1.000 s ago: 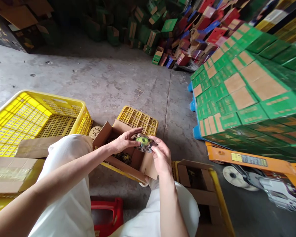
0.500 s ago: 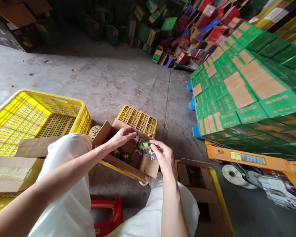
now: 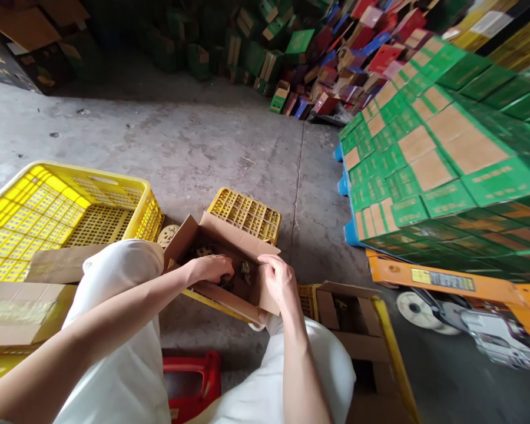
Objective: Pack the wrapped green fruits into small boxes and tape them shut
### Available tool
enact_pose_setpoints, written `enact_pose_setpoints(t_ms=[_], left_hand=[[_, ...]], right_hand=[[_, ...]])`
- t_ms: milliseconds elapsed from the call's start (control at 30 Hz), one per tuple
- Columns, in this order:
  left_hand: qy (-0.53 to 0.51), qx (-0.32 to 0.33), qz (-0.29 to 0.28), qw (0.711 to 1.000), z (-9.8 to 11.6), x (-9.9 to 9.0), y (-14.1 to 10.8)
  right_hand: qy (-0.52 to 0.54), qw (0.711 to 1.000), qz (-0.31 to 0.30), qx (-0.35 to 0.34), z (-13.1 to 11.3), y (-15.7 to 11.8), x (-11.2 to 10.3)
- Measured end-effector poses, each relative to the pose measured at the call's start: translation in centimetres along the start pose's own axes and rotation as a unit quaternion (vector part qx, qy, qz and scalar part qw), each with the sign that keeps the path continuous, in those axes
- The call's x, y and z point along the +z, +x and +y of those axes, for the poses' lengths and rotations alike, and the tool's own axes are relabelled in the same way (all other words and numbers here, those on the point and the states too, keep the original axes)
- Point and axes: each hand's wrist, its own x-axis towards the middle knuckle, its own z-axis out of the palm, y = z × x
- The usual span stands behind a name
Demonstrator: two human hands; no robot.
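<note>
Left hand (image 3: 212, 268) curls inside the carton (image 3: 241, 237), grip hidden; right hand (image 3: 279, 278) half-curls by its flap (image 3: 268, 299), hold unclear.

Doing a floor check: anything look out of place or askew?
Yes: the back heap of boxes lies tumbled at all angles, unlike the neat green stack at right. The box the left hand is in shows nothing obviously odd.

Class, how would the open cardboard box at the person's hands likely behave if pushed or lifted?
The cardboard box would probably flex at its flaps, which stand open. Its small items may slide if it tilts, lying with gaps between. It seems to rest on a yellow crate, so a push might shift it.
</note>
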Motion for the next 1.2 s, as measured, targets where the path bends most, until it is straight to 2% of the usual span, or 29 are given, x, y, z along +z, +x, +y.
enact_pose_setpoints(t_ms=[167, 267, 333, 467, 567, 667, 733, 833, 900, 967, 1033, 1100, 1200], left_hand=[[-0.013, -0.026, 0.048, 0.998, -0.1, 0.5, 0.2], [-0.034, -0.029, 0.096, 0.994, 0.4, -0.1, 0.3], [-0.065, -0.022, 0.15, 0.986, 0.9, -1.1, 0.4], [-0.208, -0.014, 0.29, 0.934, 2.1, -3.0, 0.5], [-0.276, -0.044, 0.32, 0.905, 3.1, -3.8, 0.2], [-0.31, -0.083, 0.341, 0.883, 3.8, -4.0, -0.1], [-0.355, -0.106, 0.339, 0.864, 4.1, -4.0, -0.2], [-0.456, -0.121, 0.301, 0.829, 4.4, -4.0, -0.3], [-0.507, -0.108, 0.269, 0.812, 4.8, -4.2, -0.5], [-0.542, -0.086, 0.233, 0.803, 5.3, -4.5, -0.8], [-0.561, -0.061, 0.193, 0.802, 5.8, -4.7, -1.1], [-0.554, -0.024, 0.159, 0.817, 6.2, -4.9, -1.3], [-0.529, 0.017, 0.146, 0.836, 6.4, -5.0, -1.4]], right_hand=[[-0.008, 1.0, -0.003, 0.005, 0.1, -0.3, -0.1], [-0.017, 1.0, -0.013, 0.015, 0.0, -0.4, -0.2], [-0.009, 0.999, -0.018, 0.035, -0.2, -0.5, -0.3], [0.073, 0.99, -0.064, 0.102, -1.1, -0.4, -0.5], [0.114, 0.982, -0.103, 0.113, -2.2, -0.4, -0.9], [0.152, 0.977, -0.126, 0.08, -3.3, -0.4, -1.1], [0.161, 0.979, -0.118, 0.048, -3.8, -0.3, -1.2], [0.148, 0.986, -0.076, 0.005, -4.0, -0.1, -1.1], [0.165, 0.984, -0.058, 0.019, -3.9, 0.1, -1.0], [0.213, 0.974, -0.051, 0.063, -3.7, 0.2, -0.9], [0.265, 0.957, -0.046, 0.109, -3.5, 0.3, -0.8], [0.298, 0.943, -0.036, 0.144, -3.3, 0.4, -0.8], [0.308, 0.933, -0.021, 0.187, -3.5, 0.6, -0.8]])
